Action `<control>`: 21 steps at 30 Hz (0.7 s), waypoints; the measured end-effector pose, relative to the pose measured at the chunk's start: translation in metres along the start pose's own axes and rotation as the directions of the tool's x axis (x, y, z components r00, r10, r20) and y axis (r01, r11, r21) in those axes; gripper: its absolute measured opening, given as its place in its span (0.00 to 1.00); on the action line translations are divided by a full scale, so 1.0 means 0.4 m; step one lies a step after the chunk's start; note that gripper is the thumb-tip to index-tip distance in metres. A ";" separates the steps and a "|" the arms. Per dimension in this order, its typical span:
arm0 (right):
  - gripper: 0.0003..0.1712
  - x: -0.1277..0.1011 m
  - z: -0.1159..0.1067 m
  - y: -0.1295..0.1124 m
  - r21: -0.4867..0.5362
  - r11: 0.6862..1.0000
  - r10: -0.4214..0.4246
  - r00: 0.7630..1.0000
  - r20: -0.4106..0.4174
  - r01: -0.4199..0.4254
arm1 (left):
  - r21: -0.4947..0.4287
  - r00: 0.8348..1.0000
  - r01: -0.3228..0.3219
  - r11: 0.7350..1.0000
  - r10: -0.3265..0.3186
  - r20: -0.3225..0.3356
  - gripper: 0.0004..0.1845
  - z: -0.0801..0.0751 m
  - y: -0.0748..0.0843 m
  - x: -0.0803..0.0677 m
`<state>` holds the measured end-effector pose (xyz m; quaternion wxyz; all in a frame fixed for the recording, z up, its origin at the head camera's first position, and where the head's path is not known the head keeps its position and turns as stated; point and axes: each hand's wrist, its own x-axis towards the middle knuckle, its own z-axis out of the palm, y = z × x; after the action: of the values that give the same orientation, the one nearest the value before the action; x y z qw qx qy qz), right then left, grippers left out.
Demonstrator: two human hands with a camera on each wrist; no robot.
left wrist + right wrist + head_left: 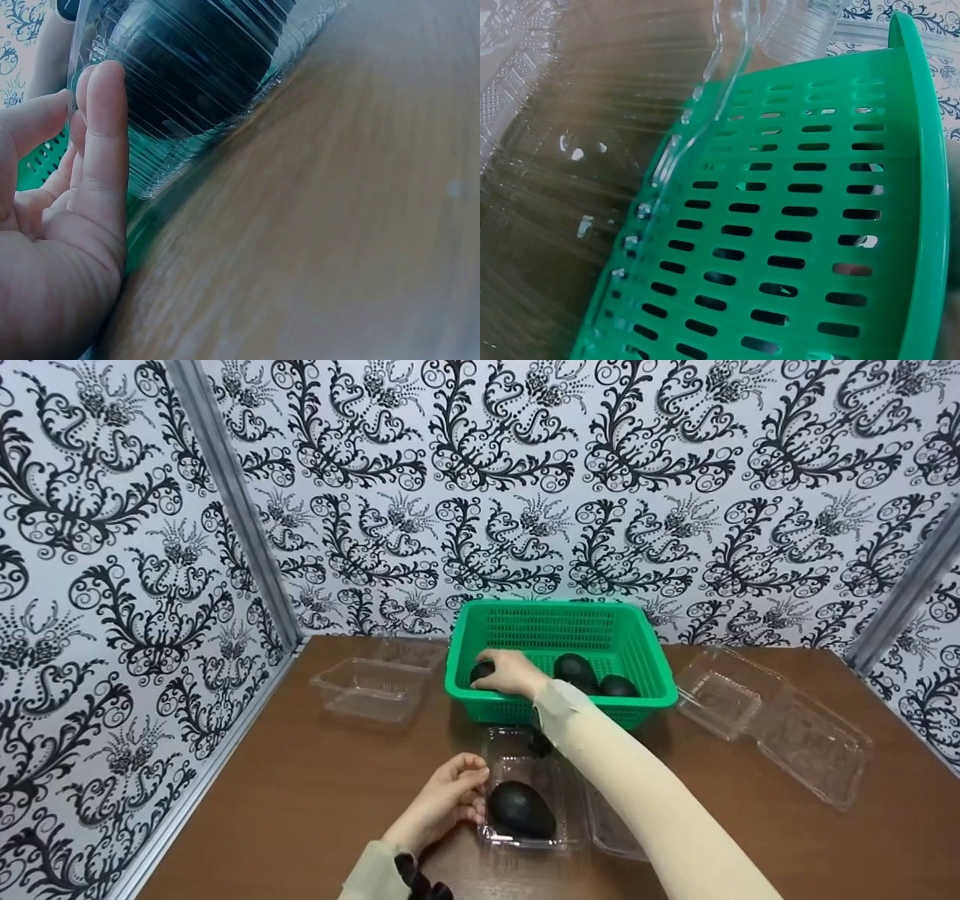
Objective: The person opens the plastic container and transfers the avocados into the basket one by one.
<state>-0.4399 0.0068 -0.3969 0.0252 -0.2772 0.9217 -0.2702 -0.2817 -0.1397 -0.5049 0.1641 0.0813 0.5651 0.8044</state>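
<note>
My right hand (510,671) reaches into the green basket (555,702) and grips a dark avocado (483,670) at its left side. More avocados (574,669) lie to the right of that hand. In front of the basket, a clear plastic clamshell container (559,776) holds an avocado (521,810) in its near half. My left hand (450,791) pinches the container's left edge between thumb and fingers, as the left wrist view shows at the ribbed wall (154,169). The right wrist view shows the basket's slotted wall (795,210), but not the right hand.
An open clear container (371,690) stands on the brown table (300,780) at the back left. Another open container (772,720) lies to the right. Part of a clear lid (615,825) shows beside the right forearm. Patterned walls enclose the table's back and sides.
</note>
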 end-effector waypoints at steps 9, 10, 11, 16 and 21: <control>0.27 0.005 0.008 -0.001 -0.048 0.998 -0.046 0.998 0.047 0.049 | -0.003 1.000 -0.001 1.000 0.001 0.013 0.08 -0.010 -0.008 0.000; 0.27 0.005 0.010 -0.003 -0.050 0.997 -0.050 0.997 0.058 0.053 | -0.003 1.000 -0.001 1.000 0.001 0.011 0.08 -0.011 -0.009 -0.003; 0.27 0.005 0.011 -0.005 -0.048 0.997 -0.051 0.996 0.071 0.055 | -0.003 1.000 -0.001 1.000 0.001 0.008 0.08 -0.011 -0.009 -0.006; 0.28 0.005 0.009 -0.013 -0.042 0.998 -0.050 0.993 0.104 0.054 | -0.005 1.000 -0.001 1.000 0.001 -0.001 0.09 -0.008 -0.007 -0.010; 0.28 0.004 -0.004 -0.011 -0.042 0.999 -0.018 0.992 0.123 0.023 | 0.005 1.000 0.004 1.000 -0.004 0.004 0.10 -0.002 -0.001 -0.001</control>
<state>-0.4391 0.0036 -0.3931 0.0730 -0.3032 0.9212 -0.2327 -0.2817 -0.1405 -0.5056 0.1665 0.0824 0.5668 0.8026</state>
